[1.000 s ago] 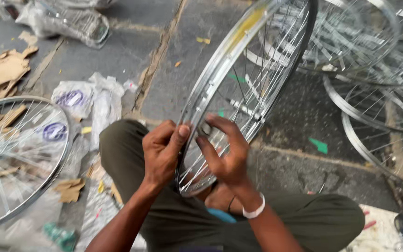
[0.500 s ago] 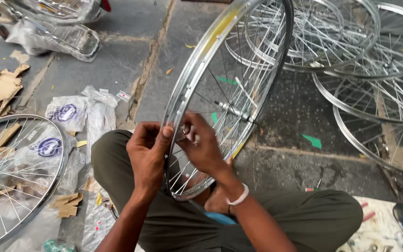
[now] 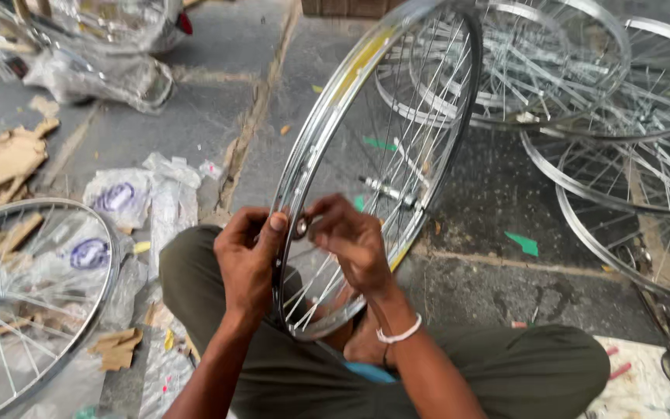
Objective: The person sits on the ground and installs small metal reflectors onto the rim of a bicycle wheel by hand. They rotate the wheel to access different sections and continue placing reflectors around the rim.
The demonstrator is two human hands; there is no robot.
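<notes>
A chrome bicycle wheel [image 3: 397, 70] with thin spokes stands upright between my knees, its hub [image 3: 385, 190] in the middle. My left hand [image 3: 248, 260] grips the near rim, thumb pressed on its edge. My right hand [image 3: 350, 240] reaches inside the rim and pinches a small round metal tool [image 3: 302, 226] against a spoke end at the rim. A white band circles my right wrist. The wheel's lowest part rests by my foot, partly hidden behind my hands.
Several finished wheels [image 3: 622, 116] lie stacked on the stone floor at the right. Another wheel [image 3: 25, 295] lies flat at the left over plastic bags [image 3: 129, 198] and cardboard scraps [image 3: 5, 159]. My olive-green trousers [image 3: 505, 372] fill the bottom.
The view has shifted down and the wheel stands more upright. My right hand has moved slightly up along the rim, still working at the spoke end; my left hand keeps its grip.
</notes>
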